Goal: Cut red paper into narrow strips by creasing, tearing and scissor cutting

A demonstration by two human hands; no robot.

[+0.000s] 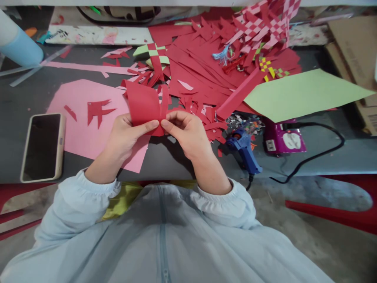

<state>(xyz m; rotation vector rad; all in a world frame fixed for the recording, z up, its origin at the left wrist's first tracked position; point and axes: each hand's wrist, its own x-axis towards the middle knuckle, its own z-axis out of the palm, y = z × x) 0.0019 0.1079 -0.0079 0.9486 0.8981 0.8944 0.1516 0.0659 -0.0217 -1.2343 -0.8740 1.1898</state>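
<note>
Both hands hold one piece of red paper (143, 101), with a broad part on the left and narrow looped strips on the right. My left hand (122, 133) pinches its lower edge, thumb on top. Close beside that thumb, my right hand (184, 131) pinches the strip end, its fingertips partly behind the paper. Under the hands lies a sheet of pink paper (76, 135). On it rest a cut red paper fish shape (98, 112) and a small red scrap (70, 113).
A phone (43, 147) lies at the left. Red sheets (194, 74) and scraps fill the middle, with woven paper fish (253, 25) behind. At right are a blue glue gun (245, 147), a purple box (285, 140), a black cable (319, 155), green paper (303, 96) and cardboard (355, 51).
</note>
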